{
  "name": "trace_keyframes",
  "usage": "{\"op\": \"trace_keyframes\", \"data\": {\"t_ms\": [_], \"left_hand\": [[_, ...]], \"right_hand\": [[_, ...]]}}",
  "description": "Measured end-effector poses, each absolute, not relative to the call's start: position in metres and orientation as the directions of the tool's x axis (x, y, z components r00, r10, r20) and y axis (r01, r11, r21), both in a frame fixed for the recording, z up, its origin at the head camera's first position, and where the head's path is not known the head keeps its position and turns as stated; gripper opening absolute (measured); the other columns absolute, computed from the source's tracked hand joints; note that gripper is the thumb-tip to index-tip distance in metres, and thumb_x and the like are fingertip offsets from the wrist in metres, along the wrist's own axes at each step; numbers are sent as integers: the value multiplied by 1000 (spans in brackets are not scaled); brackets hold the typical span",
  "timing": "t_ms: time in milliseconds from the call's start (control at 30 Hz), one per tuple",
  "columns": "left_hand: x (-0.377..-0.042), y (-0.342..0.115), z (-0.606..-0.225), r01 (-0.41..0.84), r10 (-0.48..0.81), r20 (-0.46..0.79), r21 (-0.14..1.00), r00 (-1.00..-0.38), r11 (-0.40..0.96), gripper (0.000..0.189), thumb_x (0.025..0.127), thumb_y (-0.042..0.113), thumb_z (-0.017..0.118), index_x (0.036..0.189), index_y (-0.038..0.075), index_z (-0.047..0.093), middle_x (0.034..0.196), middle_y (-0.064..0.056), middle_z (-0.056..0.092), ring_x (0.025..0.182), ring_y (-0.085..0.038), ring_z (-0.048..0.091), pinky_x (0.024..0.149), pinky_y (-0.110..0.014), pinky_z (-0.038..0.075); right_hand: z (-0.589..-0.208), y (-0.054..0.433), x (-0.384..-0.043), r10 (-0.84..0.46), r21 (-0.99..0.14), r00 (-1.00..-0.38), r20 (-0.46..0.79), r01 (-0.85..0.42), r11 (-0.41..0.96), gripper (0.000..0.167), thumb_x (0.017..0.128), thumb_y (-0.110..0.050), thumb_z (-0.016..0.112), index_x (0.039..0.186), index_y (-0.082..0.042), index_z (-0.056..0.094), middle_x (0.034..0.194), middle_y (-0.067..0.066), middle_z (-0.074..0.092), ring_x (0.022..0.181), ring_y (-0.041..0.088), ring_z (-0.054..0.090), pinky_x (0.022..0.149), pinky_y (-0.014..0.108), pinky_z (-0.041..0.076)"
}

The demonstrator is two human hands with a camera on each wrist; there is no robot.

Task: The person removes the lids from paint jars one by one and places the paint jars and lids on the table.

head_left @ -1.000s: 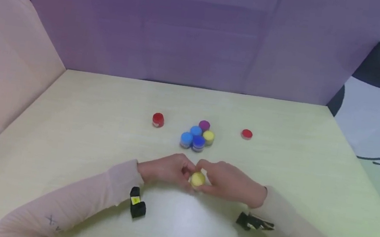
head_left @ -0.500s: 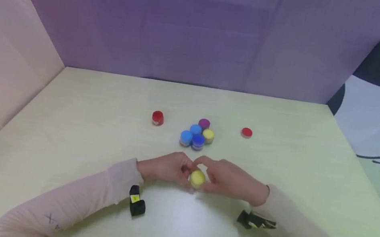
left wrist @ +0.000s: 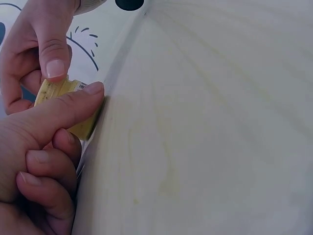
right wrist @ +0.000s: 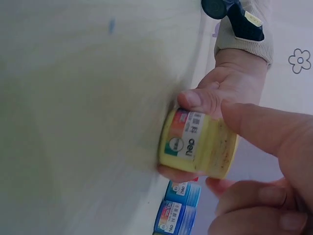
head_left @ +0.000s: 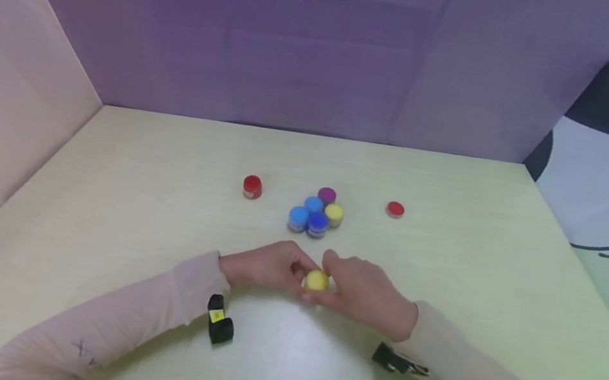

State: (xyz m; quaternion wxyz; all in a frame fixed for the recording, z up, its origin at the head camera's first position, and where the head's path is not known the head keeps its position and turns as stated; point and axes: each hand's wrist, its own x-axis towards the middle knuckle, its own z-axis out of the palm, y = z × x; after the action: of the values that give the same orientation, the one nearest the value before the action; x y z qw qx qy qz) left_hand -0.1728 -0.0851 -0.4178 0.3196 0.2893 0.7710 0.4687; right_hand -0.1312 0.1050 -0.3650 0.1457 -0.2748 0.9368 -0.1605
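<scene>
A small yellow paint jar [right wrist: 188,142] with a labelled side stands near the middle of the table. My left hand [head_left: 273,267] grips its body, the thumb lying across the side in the left wrist view. On the other side, my right hand [head_left: 368,293] pinches the jar's yellow lid [head_left: 317,281] between thumb and fingers. The right wrist view shows the right thumb on the ridged lid edge; the far fingertips are partly hidden behind the jar.
Beyond the hands stands a cluster of jars: two light blue [head_left: 298,218], one dark blue [head_left: 318,224], one yellow [head_left: 333,214] and one purple [head_left: 327,195]. A red jar [head_left: 252,187] is to their left, a flat red disc like a lid [head_left: 395,210] to their right. A purple wall [head_left: 323,56] rises behind.
Half a second ago the right forefinger was spread away from the lid; now it is back against it and the right wrist has turned. The left hand has kept its hold on the jar.
</scene>
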Motion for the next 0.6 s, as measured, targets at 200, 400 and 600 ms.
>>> {"op": "trace_keyframes", "data": {"t_ms": [200,400,600], "left_hand": [[-174,-85,-416,154,748,-229,902,-623,404,25,78,11,76,99,24,73,58,0,54,54,-11,45,57,-23,37],[-174,-84,-416,138,732,-252,893,-633,427,22,76,14,79,96,20,73,59,1,52,59,-12,47,66,-25,39],[-175,-84,-420,122,721,-265,892,-641,436,15,75,16,80,88,19,72,60,1,52,62,-13,48,71,-27,40]], "right_hand": [[-365,109,-135,-618,-384,-769,-166,-527,759,38,83,-37,71,101,-11,52,59,-5,44,51,7,38,47,19,34],[-368,118,-143,-731,-436,-674,-109,-628,644,35,86,-26,69,115,-11,56,56,-9,39,51,3,35,49,18,34],[-370,125,-148,-809,-479,-586,-41,-700,531,34,87,-19,68,119,-12,59,67,-9,53,59,2,42,59,19,40]]}}
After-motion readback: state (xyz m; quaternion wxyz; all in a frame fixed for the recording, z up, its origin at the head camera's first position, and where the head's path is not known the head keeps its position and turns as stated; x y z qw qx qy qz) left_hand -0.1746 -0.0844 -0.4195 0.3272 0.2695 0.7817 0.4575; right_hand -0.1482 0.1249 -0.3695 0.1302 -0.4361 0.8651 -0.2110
